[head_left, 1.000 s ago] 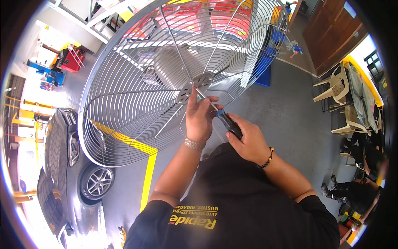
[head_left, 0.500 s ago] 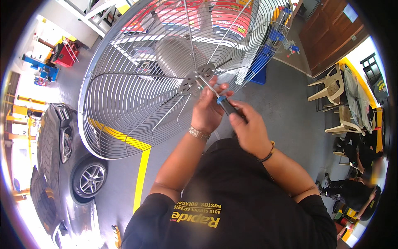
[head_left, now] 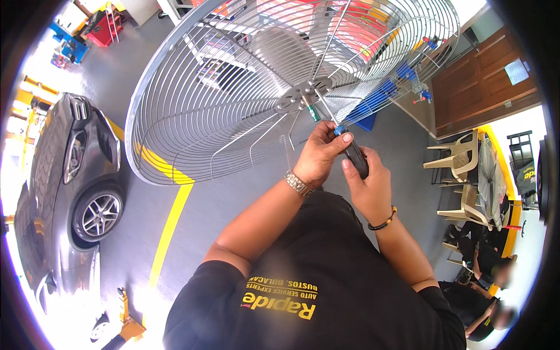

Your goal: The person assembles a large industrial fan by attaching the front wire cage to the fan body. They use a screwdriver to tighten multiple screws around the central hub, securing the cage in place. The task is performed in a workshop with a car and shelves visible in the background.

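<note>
A large round metal fan guard (head_left: 233, 87) of wire rings stands before me, with a perforated round hub plate (head_left: 290, 100) at its middle. My right hand (head_left: 372, 178) is closed round the black end of a screwdriver (head_left: 354, 153) with a blue collar. The screwdriver's shaft slants up and left to the hub plate; whether its tip sits in a screw is too small to tell. My left hand (head_left: 319, 156) closes on the front of the handle, thumb by the collar. A short metal rod with a green end (head_left: 313, 112) sticks out of the hub beside the shaft.
A grey car (head_left: 76, 175) stands at left by a yellow floor line (head_left: 169, 233). A yellow jack (head_left: 129, 326) lies at lower left. Beige plastic chairs (head_left: 461, 157) and people in black clothes (head_left: 472, 303) are at right, a brown wooden door (head_left: 484, 87) behind.
My left hand has come down from beside the shaft at the hub onto the front of the screwdriver's handle. The green-ended rod now shows. The view has shifted, so the fan sits further right.
</note>
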Demonstrator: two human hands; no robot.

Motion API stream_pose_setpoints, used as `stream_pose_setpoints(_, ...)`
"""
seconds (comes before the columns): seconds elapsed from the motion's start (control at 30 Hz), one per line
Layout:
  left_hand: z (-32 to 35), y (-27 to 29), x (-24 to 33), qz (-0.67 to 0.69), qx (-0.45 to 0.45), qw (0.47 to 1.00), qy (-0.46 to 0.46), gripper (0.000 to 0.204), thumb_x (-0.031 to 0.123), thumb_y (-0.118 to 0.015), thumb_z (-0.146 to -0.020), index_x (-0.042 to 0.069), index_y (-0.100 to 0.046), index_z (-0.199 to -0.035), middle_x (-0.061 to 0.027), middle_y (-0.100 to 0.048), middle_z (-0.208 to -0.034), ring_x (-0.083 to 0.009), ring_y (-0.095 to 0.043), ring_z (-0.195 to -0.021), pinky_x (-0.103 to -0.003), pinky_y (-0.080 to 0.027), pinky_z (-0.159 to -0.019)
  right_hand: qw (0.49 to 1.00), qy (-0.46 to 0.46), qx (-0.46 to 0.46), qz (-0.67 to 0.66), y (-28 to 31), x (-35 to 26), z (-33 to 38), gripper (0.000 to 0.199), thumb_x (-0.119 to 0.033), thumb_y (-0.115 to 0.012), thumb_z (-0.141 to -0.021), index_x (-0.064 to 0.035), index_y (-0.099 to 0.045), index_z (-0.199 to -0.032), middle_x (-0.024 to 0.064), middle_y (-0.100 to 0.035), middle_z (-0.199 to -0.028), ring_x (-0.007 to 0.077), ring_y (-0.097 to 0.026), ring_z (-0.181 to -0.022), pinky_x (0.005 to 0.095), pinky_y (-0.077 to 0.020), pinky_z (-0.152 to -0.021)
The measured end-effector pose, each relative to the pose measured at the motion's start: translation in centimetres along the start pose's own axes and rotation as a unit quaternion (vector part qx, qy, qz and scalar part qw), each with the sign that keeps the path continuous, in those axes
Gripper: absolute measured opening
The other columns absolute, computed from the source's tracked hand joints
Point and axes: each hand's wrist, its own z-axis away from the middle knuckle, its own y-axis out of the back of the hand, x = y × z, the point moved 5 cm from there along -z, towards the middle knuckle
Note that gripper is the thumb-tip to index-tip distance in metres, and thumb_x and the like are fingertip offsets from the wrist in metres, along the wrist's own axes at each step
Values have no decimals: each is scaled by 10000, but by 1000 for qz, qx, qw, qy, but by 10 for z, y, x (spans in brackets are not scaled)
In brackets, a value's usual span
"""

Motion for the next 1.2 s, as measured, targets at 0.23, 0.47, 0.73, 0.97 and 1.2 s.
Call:
stream_pose_setpoints(0.23, 13, -9, 13, 95, -89, 991, 16, 410, 175, -599, -951, 58, -464, -1320, -131, -600, -1206, -269, -537, -1201, -389, -455, -961, 839, -267, -138, -454, -32, 11, 15, 227, -248, -578, -975, -32, -571, -1046, 17, -560, -672, 64, -451, -488, 239, -379, -488)
stream_pose_setpoints(0.47, -7, -13, -1, 202, -198, 959, -11, 379, 261, -693, -894, 157, -570, -1238, -125, -555, -1289, -337, -452, -1298, -473, -392, -1077, 979, 155, 38, 125, -4, -41, 2, 534, -46, -642, -805, 3, -448, -1300, 234, -608, -1147, 422, -610, -1040, 443, -497, -867)
stream_pose_setpoints(0.73, -30, -46, -19, 322, -366, 873, -12, 328, 353, -617, -870, 211, -646, -1164, -135, -538, -1366, -412, -401, -1341, -552, -349, -1080, 997, 71, -17, -10, -5, -34, -13, 586, -45, -611, -803, -29, -430, -1360, 235, -596, -1196, 439, -589, -1074, 459, -477, -913)
stream_pose_setpoints(0.97, -32, -42, -20, 363, -293, 884, 12, 245, 353, -544, -923, 127, -523, -833, -41, -585, -735, -280, -627, -886, -521, -473, -952, 991, 82, -41, 93, -7, -23, -20, 494, -130, -614, -852, -21, -511, -1323, 219, -624, -1146, 418, -604, -1046, 437, -476, -912)
stream_pose_setpoints(1.2, -25, -34, -18, 238, -167, 956, 34, 497, 584, -443, -967, 119, -483, -797, -39, -529, -674, -251, -583, -786, -427, -490, -814, 994, 106, -32, 5, -9, -8, -21, 489, -141, -613, -883, -2, -513, -1340, 219, -647, -1096, 421, -618, -1007, 443, -470, -893)
